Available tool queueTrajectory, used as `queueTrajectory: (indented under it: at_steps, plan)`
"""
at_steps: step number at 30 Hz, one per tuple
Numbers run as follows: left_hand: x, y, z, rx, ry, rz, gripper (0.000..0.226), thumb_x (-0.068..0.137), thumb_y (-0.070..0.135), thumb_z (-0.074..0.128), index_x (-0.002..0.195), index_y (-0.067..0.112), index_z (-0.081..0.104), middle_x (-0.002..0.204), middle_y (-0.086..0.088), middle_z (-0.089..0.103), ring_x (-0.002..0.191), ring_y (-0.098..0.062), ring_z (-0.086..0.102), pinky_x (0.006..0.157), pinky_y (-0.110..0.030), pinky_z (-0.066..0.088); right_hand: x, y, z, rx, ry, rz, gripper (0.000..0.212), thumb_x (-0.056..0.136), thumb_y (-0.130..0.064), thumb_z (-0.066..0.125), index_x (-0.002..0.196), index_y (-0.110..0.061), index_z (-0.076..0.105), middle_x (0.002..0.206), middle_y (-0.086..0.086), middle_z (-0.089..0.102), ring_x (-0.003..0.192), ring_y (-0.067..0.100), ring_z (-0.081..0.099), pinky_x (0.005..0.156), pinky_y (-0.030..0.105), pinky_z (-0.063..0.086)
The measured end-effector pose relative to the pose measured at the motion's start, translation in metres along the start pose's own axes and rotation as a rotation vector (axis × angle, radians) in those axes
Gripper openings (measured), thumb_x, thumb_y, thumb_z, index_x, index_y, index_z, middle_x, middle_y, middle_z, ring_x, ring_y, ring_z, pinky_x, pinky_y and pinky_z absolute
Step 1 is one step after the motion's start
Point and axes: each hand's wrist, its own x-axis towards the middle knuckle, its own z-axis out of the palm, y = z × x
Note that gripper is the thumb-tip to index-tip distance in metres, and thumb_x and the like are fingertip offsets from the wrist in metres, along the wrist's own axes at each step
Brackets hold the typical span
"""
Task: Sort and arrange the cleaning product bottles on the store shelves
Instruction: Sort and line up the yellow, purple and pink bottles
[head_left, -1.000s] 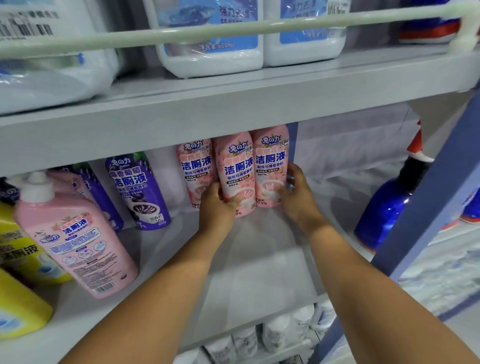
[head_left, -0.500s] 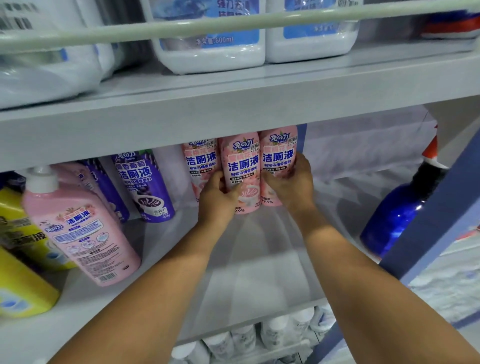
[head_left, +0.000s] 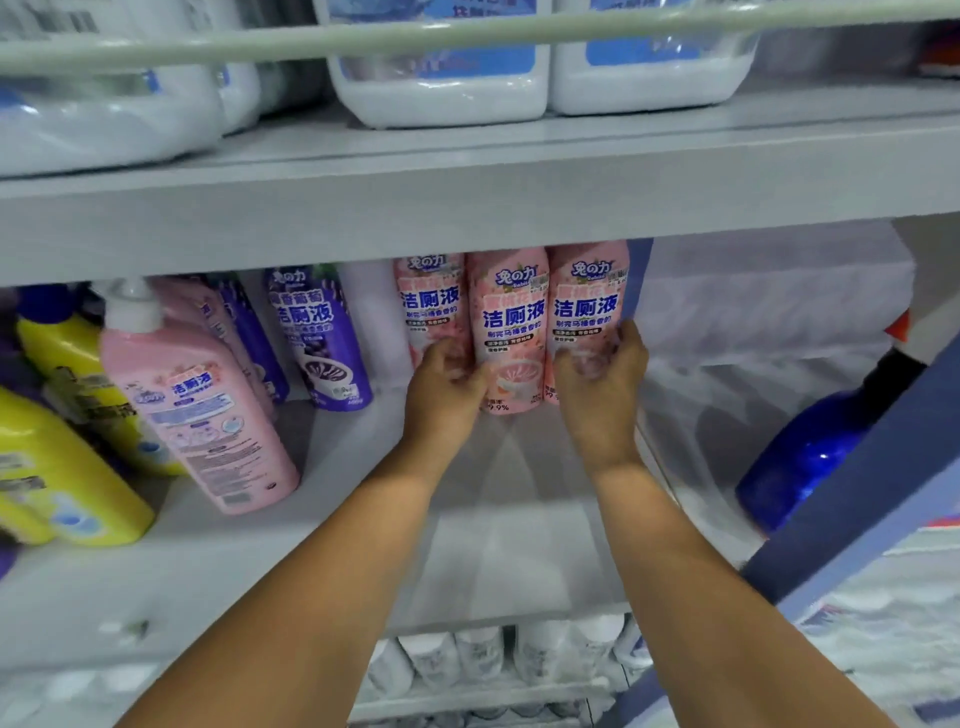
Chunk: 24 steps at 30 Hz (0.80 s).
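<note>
Grey store shelving fills the view, with the middle shelf (head_left: 498, 545) running from near to far and an upper shelf (head_left: 467, 187) crossing above it. At the far back of the middle shelf stand three pink toilet-cleaner bottles, upright and pressed side by side: the left pink bottle (head_left: 427, 306), the middle pink bottle (head_left: 511, 322) and the right pink bottle (head_left: 587, 306), each with blue lettering on its label. The person's left hand (head_left: 441, 387) is curled against the lower part of the left pink bottle, fingers wrapped toward the seam with the middle one. The right hand (head_left: 602, 384) grips the lower part of the right pink bottle, thumb across the front and fingertips round its right side. Both bare forearms reach in from the near edge.

Left of the trio, a purple bottle (head_left: 322, 338) stands apart, with more purple bottles behind it. Nearer and further left, a larger pink bottle with a white cap (head_left: 192, 410) leans beside yellow bottles (head_left: 62, 478). Far right, beyond a clear divider, sits a dark blue bottle (head_left: 810, 457). White jugs with blue labels (head_left: 441, 88) line the upper shelf behind a pale rail (head_left: 363, 36). White bottle caps (head_left: 483, 654) show on the shelf below.
</note>
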Motion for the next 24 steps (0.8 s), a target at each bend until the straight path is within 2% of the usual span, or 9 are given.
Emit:
queueTrajectory:
  at_steps: [4, 6, 9, 13, 15, 18, 20, 22, 24]
  plan:
    - [-0.036, -0.011, -0.045, -0.094, 0.151, -0.125, 0.043, 0.083, 0.029, 0.084, 0.118, 0.025, 0.060, 0.108, 0.007, 0.066, 0.096, -0.011, 0.065, 0.082, -0.020, 0.045, -0.029, -0.001, 0.015, -0.046, 0.101, -0.032, 0.076, 0.075, -0.021, 0.077, 0.145, -0.009, 0.047, 0.135, 0.014, 0.047, 0.127, 0.025, 0.050, 0.109, 0.043, 0.047]
    - [-0.060, -0.015, -0.079, -0.180, 0.250, -0.144, 0.041, 0.081, 0.022, 0.085, 0.113, 0.029, 0.058, 0.105, 0.006, 0.066, 0.095, -0.011, 0.064, 0.087, -0.024, 0.049, -0.048, -0.004, 0.038, 0.010, 0.053, -0.002, 0.079, 0.074, -0.032, 0.072, 0.144, -0.007, 0.047, 0.136, 0.012, 0.047, 0.127, 0.030, 0.053, 0.107, 0.050, 0.048]
    - [-0.095, -0.022, -0.139, -0.128, 0.370, -0.142, 0.035, 0.086, 0.014, 0.080, 0.111, 0.028, 0.060, 0.099, 0.014, 0.067, 0.085, 0.007, 0.066, 0.082, -0.015, 0.050, -0.089, -0.009, 0.079, 0.060, -0.154, 0.081, 0.078, 0.076, -0.033, 0.076, 0.145, -0.011, 0.046, 0.139, 0.010, 0.053, 0.124, 0.026, 0.058, 0.104, 0.047, 0.050]
    - [-0.110, -0.034, -0.207, -0.061, 0.515, -0.141, 0.027, 0.089, 0.019, 0.078, 0.107, 0.031, 0.063, 0.104, 0.012, 0.072, 0.096, -0.001, 0.070, 0.076, -0.009, 0.051, -0.148, -0.026, 0.128, 0.162, -0.592, 0.200, 0.055, 0.080, -0.017, 0.078, 0.130, -0.023, 0.056, 0.121, -0.002, 0.064, 0.102, 0.014, 0.062, 0.084, 0.022, 0.050]
    - [-0.106, -0.037, -0.225, -0.056, 0.507, -0.141, 0.027, 0.090, 0.017, 0.077, 0.107, 0.033, 0.062, 0.104, 0.017, 0.071, 0.095, 0.005, 0.068, 0.072, -0.005, 0.048, -0.163, -0.039, 0.154, 0.154, -0.731, 0.175, 0.049, 0.085, -0.006, 0.077, 0.122, -0.027, 0.055, 0.113, -0.010, 0.066, 0.093, 0.004, 0.063, 0.076, 0.011, 0.050]
    - [-0.097, -0.046, -0.242, -0.061, 0.446, -0.133, 0.029, 0.092, 0.014, 0.074, 0.110, 0.032, 0.060, 0.100, 0.026, 0.066, 0.084, 0.018, 0.064, 0.069, -0.001, 0.045, -0.173, -0.058, 0.183, 0.123, -0.846, 0.099, 0.047, 0.083, -0.009, 0.082, 0.120, -0.029, 0.059, 0.111, -0.012, 0.072, 0.097, 0.002, 0.070, 0.080, 0.017, 0.057]
    - [-0.089, -0.051, -0.251, -0.066, 0.420, -0.121, 0.030, 0.094, 0.020, 0.072, 0.118, 0.030, 0.059, 0.104, 0.027, 0.065, 0.087, 0.020, 0.063, 0.071, 0.001, 0.044, -0.175, -0.068, 0.194, 0.072, -0.859, 0.094, 0.051, 0.080, -0.013, 0.084, 0.122, -0.026, 0.060, 0.110, -0.010, 0.075, 0.094, -0.002, 0.071, 0.078, 0.017, 0.057]
    - [-0.078, -0.056, -0.257, -0.087, 0.415, -0.110, 0.034, 0.098, 0.026, 0.066, 0.130, 0.030, 0.057, 0.116, 0.020, 0.065, 0.099, 0.010, 0.064, 0.074, 0.003, 0.040, -0.176, -0.075, 0.199, 0.032, -0.830, 0.098, 0.048, 0.079, -0.013, 0.085, 0.119, -0.025, 0.060, 0.106, -0.012, 0.075, 0.088, -0.006, 0.070, 0.072, 0.012, 0.054]
    - [-0.069, -0.060, -0.259, -0.098, 0.386, -0.100, 0.039, 0.103, 0.026, 0.057, 0.141, 0.028, 0.050, 0.128, 0.012, 0.059, 0.113, -0.006, 0.059, 0.080, 0.003, 0.038, -0.175, -0.077, 0.200, 0.006, -0.800, 0.105, 0.048, 0.077, -0.013, 0.087, 0.117, -0.023, 0.061, 0.106, -0.010, 0.076, 0.090, -0.002, 0.072, 0.075, 0.017, 0.055]
